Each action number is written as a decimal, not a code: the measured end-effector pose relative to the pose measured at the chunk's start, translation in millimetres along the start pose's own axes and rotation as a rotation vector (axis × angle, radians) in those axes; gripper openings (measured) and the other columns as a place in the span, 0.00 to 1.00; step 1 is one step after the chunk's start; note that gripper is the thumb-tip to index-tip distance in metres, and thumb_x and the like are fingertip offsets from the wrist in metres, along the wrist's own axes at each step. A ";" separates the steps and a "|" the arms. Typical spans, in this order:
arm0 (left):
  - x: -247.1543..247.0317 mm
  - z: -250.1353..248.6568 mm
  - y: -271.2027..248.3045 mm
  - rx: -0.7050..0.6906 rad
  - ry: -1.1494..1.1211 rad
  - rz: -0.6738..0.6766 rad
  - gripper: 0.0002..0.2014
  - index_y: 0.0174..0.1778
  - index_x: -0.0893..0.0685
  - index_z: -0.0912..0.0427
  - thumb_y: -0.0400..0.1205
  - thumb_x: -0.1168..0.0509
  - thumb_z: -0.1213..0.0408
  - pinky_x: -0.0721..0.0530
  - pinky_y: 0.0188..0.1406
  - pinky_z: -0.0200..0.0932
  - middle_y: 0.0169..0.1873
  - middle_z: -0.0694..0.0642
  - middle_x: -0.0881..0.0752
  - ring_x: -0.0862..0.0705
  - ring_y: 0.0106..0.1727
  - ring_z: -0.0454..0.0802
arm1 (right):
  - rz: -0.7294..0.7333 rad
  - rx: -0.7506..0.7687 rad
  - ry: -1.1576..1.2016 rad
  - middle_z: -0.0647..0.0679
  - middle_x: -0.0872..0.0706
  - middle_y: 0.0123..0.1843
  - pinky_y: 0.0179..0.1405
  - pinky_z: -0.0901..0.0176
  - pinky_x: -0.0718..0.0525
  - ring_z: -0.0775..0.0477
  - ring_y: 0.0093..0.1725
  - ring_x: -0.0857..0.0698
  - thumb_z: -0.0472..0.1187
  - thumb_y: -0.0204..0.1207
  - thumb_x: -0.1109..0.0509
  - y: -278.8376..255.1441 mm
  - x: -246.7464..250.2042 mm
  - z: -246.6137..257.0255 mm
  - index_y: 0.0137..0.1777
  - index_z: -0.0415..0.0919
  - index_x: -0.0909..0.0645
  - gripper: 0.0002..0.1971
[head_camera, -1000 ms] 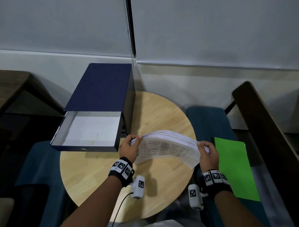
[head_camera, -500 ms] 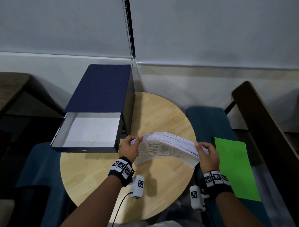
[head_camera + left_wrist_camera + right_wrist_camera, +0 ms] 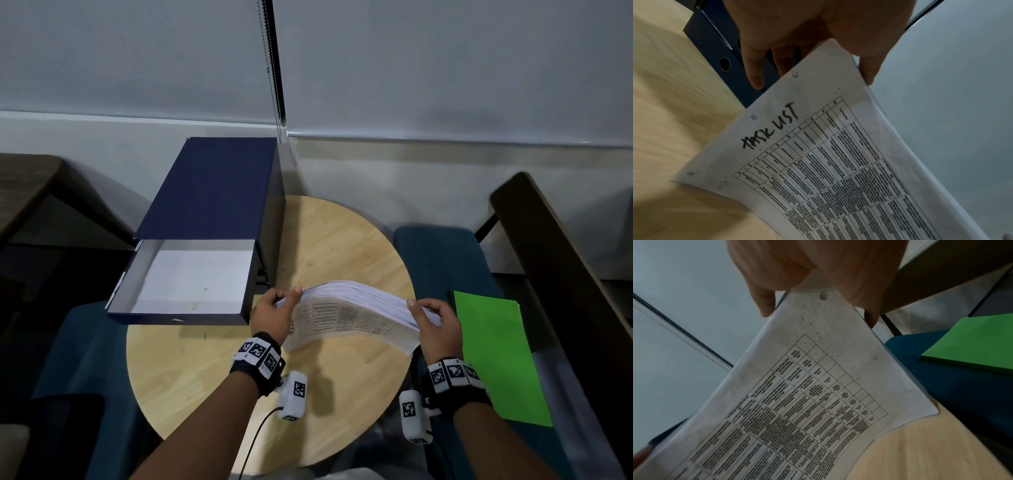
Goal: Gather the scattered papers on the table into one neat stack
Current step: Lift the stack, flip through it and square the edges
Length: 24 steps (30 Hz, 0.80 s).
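A thick stack of printed white papers point(image 3: 349, 310) is held up on edge above the round wooden table point(image 3: 212, 377), bowed upward in the middle. My left hand point(image 3: 274, 311) grips its left end and my right hand point(image 3: 435, 322) grips its right end. The sheet facing me carries a printed table and the handwritten words "TASK LIST" point(image 3: 770, 128). From the left wrist, my left hand point(image 3: 813, 53) has its thumb on one side of the stack point(image 3: 838, 170) and fingers behind. From the right wrist, my right hand point(image 3: 818, 288) pinches the paper stack point(image 3: 797, 402) the same way.
A dark blue box file point(image 3: 205, 219) lies open at the table's back left, its tray facing me with a white sheet inside. A green folder point(image 3: 493, 353) rests on the blue seat point(image 3: 442, 260) at the right. A dark wooden armrest point(image 3: 561, 260) runs along the far right.
Both hands keep hold of the stack; it has barely shifted, and the right hand has edged slightly inward, keeping the papers bowed.
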<state>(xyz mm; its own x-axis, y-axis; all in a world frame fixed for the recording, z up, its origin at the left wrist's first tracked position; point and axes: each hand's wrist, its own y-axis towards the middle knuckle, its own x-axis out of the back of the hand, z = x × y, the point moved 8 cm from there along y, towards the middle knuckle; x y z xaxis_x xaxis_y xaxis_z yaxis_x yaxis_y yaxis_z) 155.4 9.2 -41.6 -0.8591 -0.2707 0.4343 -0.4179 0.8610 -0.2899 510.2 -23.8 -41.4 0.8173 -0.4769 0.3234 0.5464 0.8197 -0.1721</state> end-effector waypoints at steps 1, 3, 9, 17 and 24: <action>0.7 0.3 1.0 0.004 -0.001 -0.006 0.20 0.40 0.14 0.60 0.77 0.29 0.43 0.28 0.28 0.34 0.33 0.46 0.14 0.20 0.33 0.39 | -0.002 -0.002 -0.001 0.56 0.14 0.43 0.34 0.60 0.21 0.53 0.42 0.15 0.51 0.70 0.22 0.4 -0.3 -0.3 0.42 0.48 0.17 0.10; 0.7 0.0 3.2 0.004 -0.003 -0.009 0.20 0.40 0.14 0.61 0.77 0.29 0.44 0.28 0.29 0.35 0.31 0.46 0.15 0.20 0.33 0.40 | -0.004 0.000 -0.019 0.56 0.14 0.43 0.35 0.60 0.21 0.52 0.42 0.15 0.51 0.70 0.21 1.1 -0.6 -0.7 0.42 0.48 0.17 0.10; 1.9 1.7 4.5 0.006 0.024 -0.013 0.22 0.39 0.15 0.58 0.77 0.31 0.40 0.27 0.32 0.34 0.33 0.48 0.14 0.19 0.37 0.43 | -0.004 0.006 -0.030 0.54 0.13 0.44 0.38 0.58 0.19 0.51 0.43 0.15 0.50 0.70 0.22 3.8 0.1 -2.2 0.41 0.48 0.16 0.09; 2.1 -1.9 7.4 0.001 0.030 0.007 0.22 0.39 0.14 0.56 0.76 0.32 0.37 0.28 0.31 0.35 0.36 0.50 0.12 0.17 0.37 0.43 | 0.010 0.022 -0.045 0.55 0.13 0.43 0.37 0.63 0.21 0.55 0.43 0.15 0.48 0.71 0.21 3.7 1.6 2.2 0.44 0.45 0.16 0.09; 2.3 3.9 4.6 0.015 0.048 0.008 0.21 0.42 0.16 0.56 0.81 0.38 0.39 0.25 0.35 0.38 0.39 0.53 0.11 0.15 0.42 0.52 | -0.005 0.011 -0.086 0.55 0.15 0.41 0.33 0.64 0.23 0.52 0.41 0.16 0.47 0.73 0.23 2.9 4.5 3.1 0.44 0.43 0.16 0.09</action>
<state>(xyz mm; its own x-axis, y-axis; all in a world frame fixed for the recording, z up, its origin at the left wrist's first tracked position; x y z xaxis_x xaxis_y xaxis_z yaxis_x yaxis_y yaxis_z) 150.3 10.9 -45.2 -0.8474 -0.2431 0.4720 -0.4162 0.8562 -0.3061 514.9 -22.5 -37.6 0.7957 -0.4519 0.4033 0.5477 0.8211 -0.1605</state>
